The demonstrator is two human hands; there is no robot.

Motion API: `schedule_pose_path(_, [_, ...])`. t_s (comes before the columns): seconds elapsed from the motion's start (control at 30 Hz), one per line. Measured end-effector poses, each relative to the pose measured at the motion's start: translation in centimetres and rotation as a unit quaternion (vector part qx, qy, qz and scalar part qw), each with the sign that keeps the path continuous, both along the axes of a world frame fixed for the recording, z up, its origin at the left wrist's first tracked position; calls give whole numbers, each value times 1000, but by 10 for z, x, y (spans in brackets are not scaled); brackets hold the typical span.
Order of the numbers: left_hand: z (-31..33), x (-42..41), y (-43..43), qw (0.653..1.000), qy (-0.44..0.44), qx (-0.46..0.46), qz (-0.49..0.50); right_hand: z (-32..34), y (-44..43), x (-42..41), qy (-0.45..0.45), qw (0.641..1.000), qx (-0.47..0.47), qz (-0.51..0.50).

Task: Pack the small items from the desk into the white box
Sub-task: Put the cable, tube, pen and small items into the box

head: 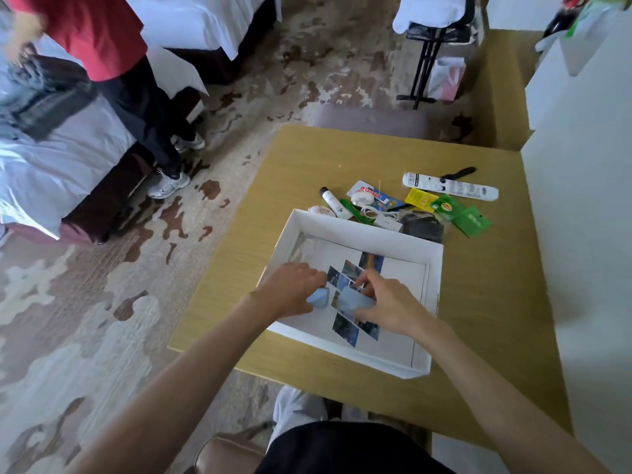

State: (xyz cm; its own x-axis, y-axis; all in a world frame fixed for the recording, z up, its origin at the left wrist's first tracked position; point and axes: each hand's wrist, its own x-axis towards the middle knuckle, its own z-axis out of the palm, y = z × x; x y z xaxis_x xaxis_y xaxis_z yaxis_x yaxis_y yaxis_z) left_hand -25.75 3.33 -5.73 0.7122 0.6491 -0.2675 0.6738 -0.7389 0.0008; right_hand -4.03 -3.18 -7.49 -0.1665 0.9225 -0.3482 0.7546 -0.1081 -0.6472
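Far left: bed (51,159) with white cover, person in red top and dark trousers standing beside it on patterned carpet (102,319).

Yellow-wood surface (478,302) centre-right. White box (359,234) open on it, nearer the left edge, printed sheet with photo tiles (345,326) lying flat inside.

Left hand (290,290) over the box's left part, grip closed on a small light-blue piece (318,298), fingers curled round it.

Right hand (390,304) over box centre, grip pinching a larger light-blue item (352,299), flat-looking; blurred, possibly a pouch or a lid matching the left piece, cannot tell. Both blue pieces just above the photo sheet, close together, not clearly touching.

Behind the box's far wall, small items in a loose row: pale round object (319,211) touching the box corner, white tube with black cap (333,202), green strip (354,210), blister pack with white roll (371,197), white charger with cable (386,220), dark pouch (422,225), yellow sachet (421,199), green tea packets (461,215). Long white printed tube (451,186) furthest back, black strap (458,172) just behind it.

Right: white wall unit (588,200) against the surface edge.
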Motion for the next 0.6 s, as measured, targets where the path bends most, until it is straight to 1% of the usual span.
schedule_pose_path(0.07, [-7, 3, -3, 998, 56, -25, -6, -10, -3, -8, -44, 998, 17, 37])
schedule_pose_path(0.17, [-13, 3, -2, 994, 85, -62, 9, -13, -2, -18, -29, 998, 13, 54])
schedule_pose_path(0.3, [-9, -5, 3, 992, 112, -54, -12, -17, 3, -28, -40, 994, 27, 101])
schedule_pose_path(0.43, [-3, -11, -3, 987, 158, -8, -31, -19, 5, -36, -35, 993, 29, 110])
schedule_pose_path(0.6, [8, -17, 0, 980, 190, -61, -11, -16, 5, -49, -19, 992, 25, 121])
